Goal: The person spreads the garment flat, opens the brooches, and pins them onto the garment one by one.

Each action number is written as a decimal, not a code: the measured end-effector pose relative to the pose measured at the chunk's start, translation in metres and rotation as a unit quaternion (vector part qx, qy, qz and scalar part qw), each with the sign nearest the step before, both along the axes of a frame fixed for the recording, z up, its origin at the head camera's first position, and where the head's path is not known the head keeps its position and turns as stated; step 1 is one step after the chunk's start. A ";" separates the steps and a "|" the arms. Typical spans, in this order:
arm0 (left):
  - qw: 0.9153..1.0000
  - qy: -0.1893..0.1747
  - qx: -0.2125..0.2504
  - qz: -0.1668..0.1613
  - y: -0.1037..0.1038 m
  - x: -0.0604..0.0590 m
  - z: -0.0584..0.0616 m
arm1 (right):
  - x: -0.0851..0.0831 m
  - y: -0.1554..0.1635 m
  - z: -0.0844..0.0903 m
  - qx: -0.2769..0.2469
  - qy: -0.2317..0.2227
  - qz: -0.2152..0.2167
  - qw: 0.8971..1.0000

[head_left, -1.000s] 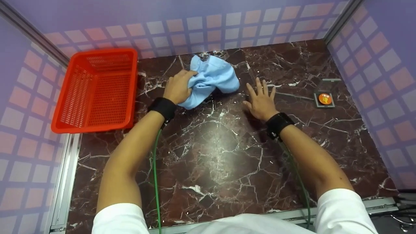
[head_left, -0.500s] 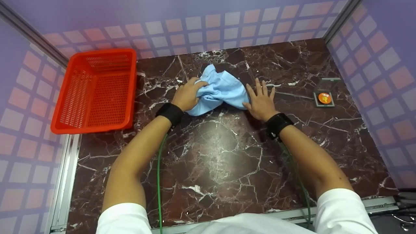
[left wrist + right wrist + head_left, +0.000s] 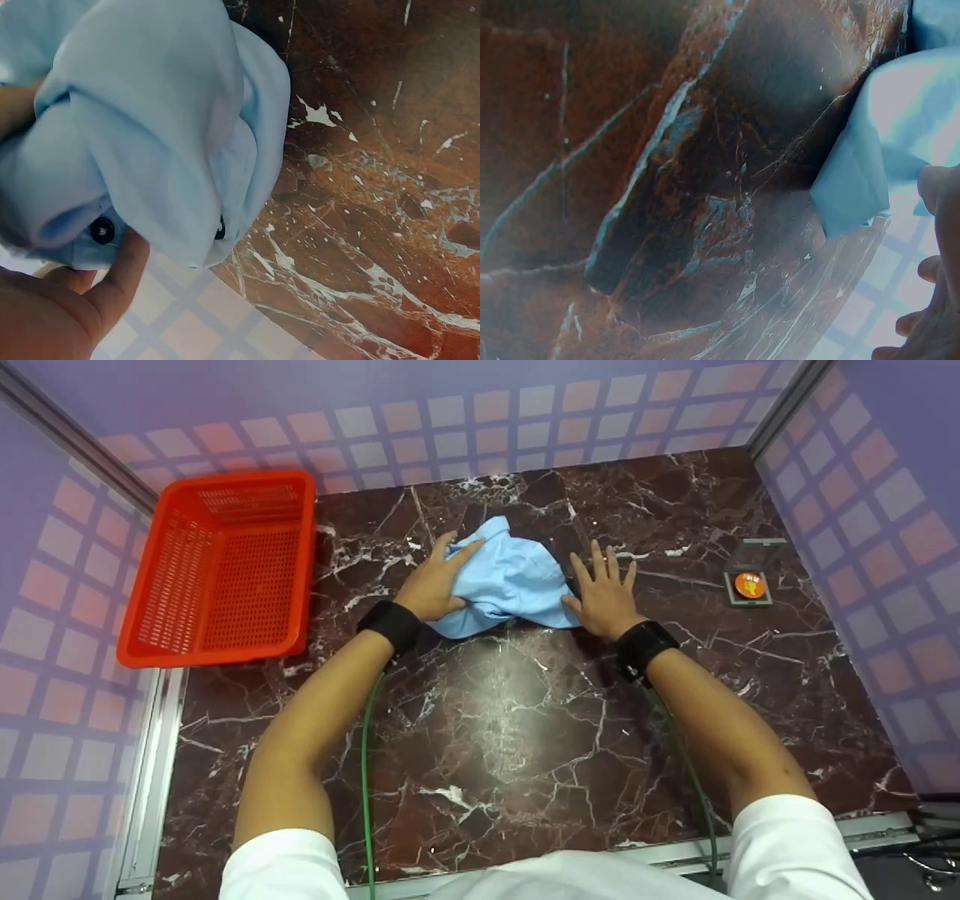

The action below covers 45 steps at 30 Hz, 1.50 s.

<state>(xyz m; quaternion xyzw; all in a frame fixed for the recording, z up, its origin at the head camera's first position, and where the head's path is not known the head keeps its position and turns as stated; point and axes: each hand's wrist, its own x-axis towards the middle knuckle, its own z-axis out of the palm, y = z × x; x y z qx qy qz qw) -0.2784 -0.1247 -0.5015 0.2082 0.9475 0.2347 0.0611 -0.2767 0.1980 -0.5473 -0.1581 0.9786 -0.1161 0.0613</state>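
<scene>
A crumpled light blue garment [image 3: 514,577] lies in a heap on the dark marbled table [image 3: 502,750], between my two hands. Dark buttons [image 3: 103,230] show on it in the left wrist view. My left hand [image 3: 433,585] is at its left side, fingers spread and fairly straight, touching the fabric with thumb and fingertips. On the opposite side, my right hand [image 3: 606,601] is spread flat with its thumb right at the garment's lower right corner. The right wrist view shows that corner [image 3: 851,187] beside the right thumb [image 3: 934,187].
A red perforated plastic basket [image 3: 217,585] stands at the left back. To the right sits a small open clear case [image 3: 748,589] with a round orange piece inside. Purple checked walls [image 3: 495,420] enclose the table. A green cable [image 3: 366,780] trails from the left wristband.
My left hand has carried the garment to the right and slightly nearer, up against my right hand, and its fingers have spread from their grip. The right hand has stayed in place.
</scene>
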 end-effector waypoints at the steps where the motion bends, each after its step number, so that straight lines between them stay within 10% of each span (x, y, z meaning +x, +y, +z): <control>1: 1.000 -0.004 0.004 0.005 -0.001 0.000 0.000 | 0.000 0.000 0.000 0.001 0.000 0.000 1.000; 19: 0.986 -0.077 0.054 0.139 -0.018 0.004 0.000 | 0.000 0.002 -0.001 -0.013 0.020 0.007 1.000; 34: 0.992 0.007 0.107 0.060 0.013 0.017 -0.007 | -0.002 -0.018 0.010 -0.129 0.165 0.011 0.978; 45: 0.992 0.066 0.102 -0.015 0.029 0.026 -0.011 | 0.001 -0.044 0.020 -0.168 0.121 0.044 0.977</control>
